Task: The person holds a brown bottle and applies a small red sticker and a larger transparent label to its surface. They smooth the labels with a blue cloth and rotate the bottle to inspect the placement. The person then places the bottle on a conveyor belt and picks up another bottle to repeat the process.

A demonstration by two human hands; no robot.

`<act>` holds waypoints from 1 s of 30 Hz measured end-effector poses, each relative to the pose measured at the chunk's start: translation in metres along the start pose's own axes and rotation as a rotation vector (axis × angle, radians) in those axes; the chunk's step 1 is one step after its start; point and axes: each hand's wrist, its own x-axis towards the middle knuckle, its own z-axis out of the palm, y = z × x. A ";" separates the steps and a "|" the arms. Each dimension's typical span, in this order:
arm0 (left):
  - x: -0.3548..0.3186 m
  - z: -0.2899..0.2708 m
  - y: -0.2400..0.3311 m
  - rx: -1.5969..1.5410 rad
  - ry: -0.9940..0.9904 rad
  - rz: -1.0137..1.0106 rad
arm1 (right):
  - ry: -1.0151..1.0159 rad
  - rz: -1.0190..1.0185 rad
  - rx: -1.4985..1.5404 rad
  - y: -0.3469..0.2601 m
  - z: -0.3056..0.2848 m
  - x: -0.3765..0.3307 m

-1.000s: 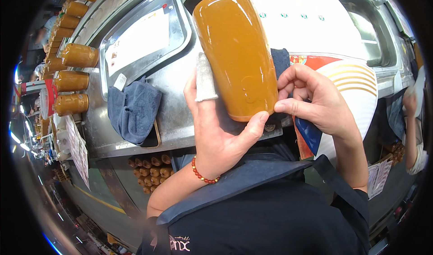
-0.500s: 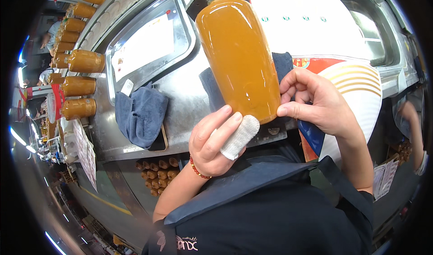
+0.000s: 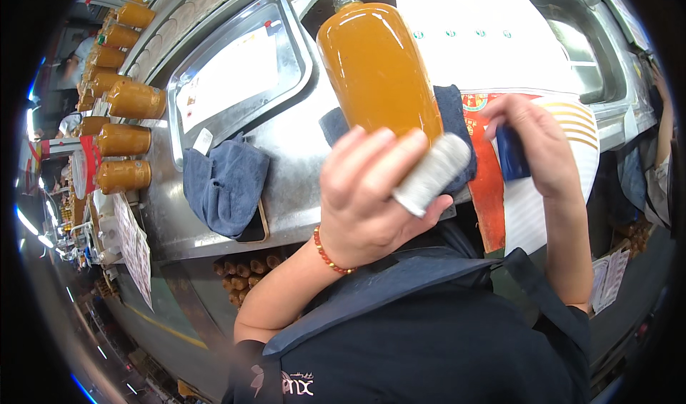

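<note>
A large amber-brown glazed bottle [image 3: 375, 65] with a clear neck lies on a dark blue cloth [image 3: 451, 104], neck pointing away from me. My left hand [image 3: 375, 186] lies over its near end, gripping it with blurred fingers. A white knitted sleeve [image 3: 434, 174] covers the index finger, and a beaded bracelet circles the wrist. To the right of the bottle, my right hand [image 3: 539, 143] is closed around a dark blue object [image 3: 511, 154] whose kind I cannot make out. Beneath that hand are red printed sheets [image 3: 487, 204] and a white sheet with gold stripes [image 3: 572, 129].
A metal tray [image 3: 289, 72] with a white sheet stands on the steel counter [image 3: 293, 197]. A crumpled blue cloth [image 3: 225, 186] lies left. Several amber bottles [image 3: 125, 140] line the far left. A sink [image 3: 607, 75] is at the back right. Crowded bottles [image 3: 239, 272] show below the counter.
My left hand has slid right and further over the bottle's near end. My right hand has left the bottle's edge and moved right, with the dark blue object now higher against its palm.
</note>
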 end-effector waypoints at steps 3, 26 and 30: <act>0.012 -0.009 -0.001 -0.062 -0.095 -0.180 | 0.330 -0.074 0.168 -0.009 0.019 -0.015; -0.002 0.002 -0.016 -0.215 -0.037 -0.274 | 0.276 -0.033 0.078 -0.004 0.075 -0.051; -0.016 0.008 -0.020 -0.378 -0.052 -0.335 | 0.288 -0.031 0.146 -0.001 0.068 -0.054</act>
